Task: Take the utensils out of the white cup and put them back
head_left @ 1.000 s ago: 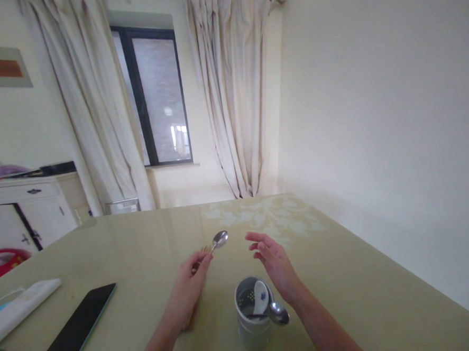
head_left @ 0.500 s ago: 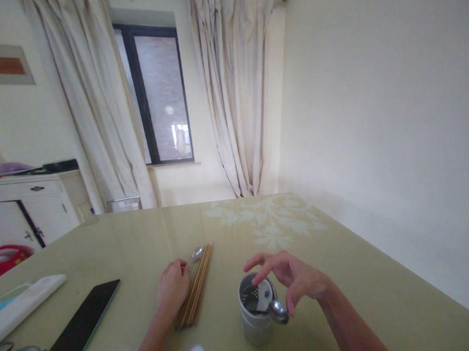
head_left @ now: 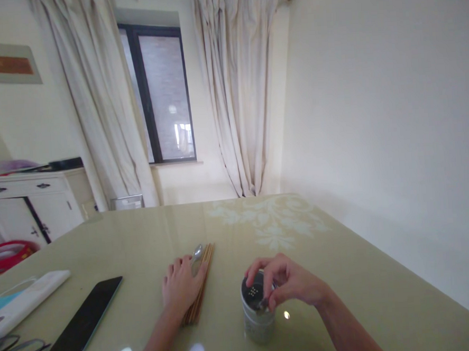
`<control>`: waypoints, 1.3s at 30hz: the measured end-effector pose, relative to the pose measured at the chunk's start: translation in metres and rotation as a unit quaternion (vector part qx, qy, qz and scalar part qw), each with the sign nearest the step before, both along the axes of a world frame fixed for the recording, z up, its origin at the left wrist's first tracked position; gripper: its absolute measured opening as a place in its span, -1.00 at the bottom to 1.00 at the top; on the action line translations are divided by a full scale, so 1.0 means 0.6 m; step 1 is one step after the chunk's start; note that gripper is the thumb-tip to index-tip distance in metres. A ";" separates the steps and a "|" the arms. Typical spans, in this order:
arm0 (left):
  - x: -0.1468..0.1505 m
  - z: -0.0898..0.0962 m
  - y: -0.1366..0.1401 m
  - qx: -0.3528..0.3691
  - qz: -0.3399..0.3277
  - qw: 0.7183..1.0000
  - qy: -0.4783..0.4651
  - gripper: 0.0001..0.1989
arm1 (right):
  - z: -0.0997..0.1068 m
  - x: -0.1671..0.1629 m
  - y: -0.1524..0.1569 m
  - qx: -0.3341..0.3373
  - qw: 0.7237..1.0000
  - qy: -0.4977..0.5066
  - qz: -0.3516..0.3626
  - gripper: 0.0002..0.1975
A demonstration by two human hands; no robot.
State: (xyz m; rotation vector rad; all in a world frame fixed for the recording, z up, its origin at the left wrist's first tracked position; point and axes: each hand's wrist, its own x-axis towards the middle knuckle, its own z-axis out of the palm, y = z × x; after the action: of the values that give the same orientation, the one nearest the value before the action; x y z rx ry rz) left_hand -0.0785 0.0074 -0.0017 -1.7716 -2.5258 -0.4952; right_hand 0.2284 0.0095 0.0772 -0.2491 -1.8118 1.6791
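Over a bundle of wooden chopsticks (head_left: 195, 307) lies my left hand (head_left: 181, 287), fingers stretched out and the thumb across the sticks. A metal spoon (head_left: 197, 252) shows its bowl just beyond those fingers; its handle is hidden under the hand. My right hand (head_left: 286, 281) reaches over the rim of a grey cylindrical holder (head_left: 259, 325) with small holes in its dark bottom. Thumb and fingers are closed at the rim around another spoon (head_left: 262, 304), which is mostly covered by them. The holder stands upright on the table.
A black phone (head_left: 84, 319) lies left of my left arm on the glossy greenish table (head_left: 143, 244). Farther left are a white box-like object (head_left: 35, 299) and dark-framed glasses (head_left: 17, 350). A wall (head_left: 396, 160) runs along the table's right side.
My right hand has lowered and its fingers have closed on the spoon at the holder's rim. My left hand has opened out flat and shifted right over the chopsticks.
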 end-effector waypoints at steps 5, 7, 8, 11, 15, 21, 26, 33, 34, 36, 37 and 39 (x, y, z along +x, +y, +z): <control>0.025 0.011 -0.012 -0.027 -0.043 0.999 0.007 -0.37 | -0.015 -0.008 0.001 -0.085 0.993 0.075 -0.045 -0.75; 0.025 0.009 -0.012 -0.023 -0.062 0.998 -0.001 -0.42 | -0.016 -0.011 0.000 -0.105 0.983 0.127 -0.077 -0.71; 0.024 0.007 -0.011 -0.017 -0.068 0.997 -0.007 -0.46 | -0.017 -0.012 0.001 -0.111 0.977 0.156 -0.097 -0.69; 0.017 -0.004 -0.004 0.009 -0.094 0.995 -0.023 -0.56 | -0.017 -0.012 0.007 -0.133 0.949 0.237 -0.159 -0.67; 0.013 -0.017 0.006 0.035 -0.143 0.989 -0.035 -0.62 | -0.026 -0.001 0.031 -0.209 0.897 0.327 -0.213 -0.73; 0.026 -0.021 0.007 0.032 -0.197 0.978 -0.055 -0.61 | -0.059 0.016 0.075 -0.262 0.819 0.380 -0.340 -0.72; 0.035 -0.006 -0.001 0.057 -0.178 0.980 -0.072 -0.57 | -0.085 0.000 0.086 -0.266 0.811 0.346 -0.388 -0.65; 0.056 0.020 -0.013 0.203 -0.270 0.935 -0.111 -0.60 | -0.099 -0.045 0.066 -0.259 0.856 0.273 -0.355 -0.67; 0.060 0.021 -0.016 0.209 -0.294 0.926 -0.111 -0.61 | -0.097 -0.047 0.063 -0.252 0.861 0.267 -0.352 -0.68; 0.068 0.021 -0.022 0.220 -0.334 0.909 -0.114 -0.59 | -0.091 -0.048 0.057 -0.239 0.867 0.261 -0.350 -0.68; 0.072 0.020 -0.024 0.226 -0.347 0.902 -0.121 -0.59 | -0.087 -0.047 0.054 -0.236 0.869 0.262 -0.348 -0.68; 0.082 0.016 -0.026 0.235 -0.354 0.893 -0.144 -0.61 | -0.080 -0.047 0.049 -0.237 0.873 0.260 -0.339 -0.67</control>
State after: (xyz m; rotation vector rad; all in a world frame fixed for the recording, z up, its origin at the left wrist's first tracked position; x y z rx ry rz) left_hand -0.0293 -0.0084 0.0081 -2.4636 -1.5563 -1.3354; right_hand 0.2002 0.0387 0.0294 -0.5147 -0.7596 1.4442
